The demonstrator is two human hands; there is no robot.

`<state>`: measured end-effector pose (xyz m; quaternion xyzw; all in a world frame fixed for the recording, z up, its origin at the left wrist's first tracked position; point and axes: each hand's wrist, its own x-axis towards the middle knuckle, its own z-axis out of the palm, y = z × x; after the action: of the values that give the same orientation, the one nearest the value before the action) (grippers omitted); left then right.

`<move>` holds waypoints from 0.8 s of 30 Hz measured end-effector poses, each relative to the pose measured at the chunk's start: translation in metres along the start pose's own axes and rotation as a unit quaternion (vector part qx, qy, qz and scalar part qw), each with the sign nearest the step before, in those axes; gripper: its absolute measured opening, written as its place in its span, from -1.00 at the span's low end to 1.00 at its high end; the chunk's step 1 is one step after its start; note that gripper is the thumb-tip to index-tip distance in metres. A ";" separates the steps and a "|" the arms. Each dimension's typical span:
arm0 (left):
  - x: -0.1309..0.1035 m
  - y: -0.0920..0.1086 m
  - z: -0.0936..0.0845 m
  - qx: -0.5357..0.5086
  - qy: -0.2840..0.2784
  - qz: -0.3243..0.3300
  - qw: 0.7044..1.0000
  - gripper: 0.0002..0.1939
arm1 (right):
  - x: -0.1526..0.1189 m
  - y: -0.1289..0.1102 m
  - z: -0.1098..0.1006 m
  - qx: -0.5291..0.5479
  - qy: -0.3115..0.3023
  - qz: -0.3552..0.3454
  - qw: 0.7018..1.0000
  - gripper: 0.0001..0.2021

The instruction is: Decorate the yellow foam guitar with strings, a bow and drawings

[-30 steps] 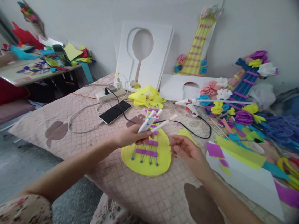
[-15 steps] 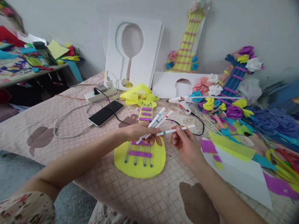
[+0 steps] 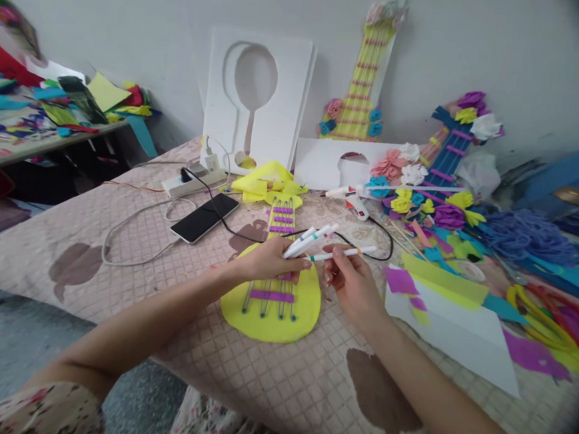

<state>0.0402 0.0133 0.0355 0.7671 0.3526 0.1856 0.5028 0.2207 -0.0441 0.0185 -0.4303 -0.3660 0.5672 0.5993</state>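
Note:
In my left hand point(image 3: 271, 259) is a bundle of white markers point(image 3: 312, 239) with coloured bands, its fingers closed round them. My right hand point(image 3: 350, 275) pinches one white marker point(image 3: 362, 251), banded orange towards its right end and green towards its left. That marker's left end reaches close to my left fingers; I cannot tell whether they touch it. Beneath my left hand lies a yellow guitar-shaped craft piece point(image 3: 307, 305) with purple strips and string lines. My left hand hides part of its middle.
A phone point(image 3: 205, 218) on a cable and a power strip point(image 3: 192, 182) are at the left. Behind stand white foam boards point(image 3: 288, 110). A glue gun point(image 3: 355, 205), paper flowers point(image 3: 450, 216), a white sheet point(image 3: 460, 344) and scissors point(image 3: 537, 317) lie at the right.
The bundled markers in my left hand have turned lower and closer together. My right hand has shifted slightly left with its marker.

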 end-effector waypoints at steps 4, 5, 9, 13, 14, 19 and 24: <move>-0.005 0.006 0.003 0.061 0.041 0.019 0.997 -0.71 | -0.006 0.005 0.005 -0.022 -0.012 0.000 1.000 -0.75; -0.006 0.008 0.004 0.075 0.057 0.024 0.995 -0.73 | -0.006 0.006 0.006 -0.026 -0.006 -0.001 1.000 -0.76; -0.009 0.012 0.002 0.074 0.040 0.016 0.996 -0.72 | -0.001 0.001 0.003 -0.013 0.031 -0.003 0.999 -0.77; -0.009 0.010 -0.011 -0.058 -0.033 -0.031 0.997 -0.62 | 0.012 -0.019 -0.016 0.045 0.090 -0.043 0.994 -0.83; -0.008 0.009 -0.016 -0.075 -0.030 -0.042 0.996 -0.60 | 0.013 -0.023 -0.021 0.043 0.087 -0.055 0.994 -0.84; -0.006 0.003 -0.030 0.005 0.041 -0.021 0.999 -0.51 | -0.006 -0.009 -0.033 -0.068 0.028 -0.067 0.995 -0.88; -0.008 0.001 -0.035 0.044 0.104 -0.007 0.994 -0.55 | -0.036 0.014 -0.037 -0.229 -0.018 -0.100 0.968 -0.87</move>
<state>0.0128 0.0299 0.0524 0.7623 0.4162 0.2454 0.4306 0.2463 -0.0837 -0.0064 -0.5069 -0.5378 0.4136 0.5318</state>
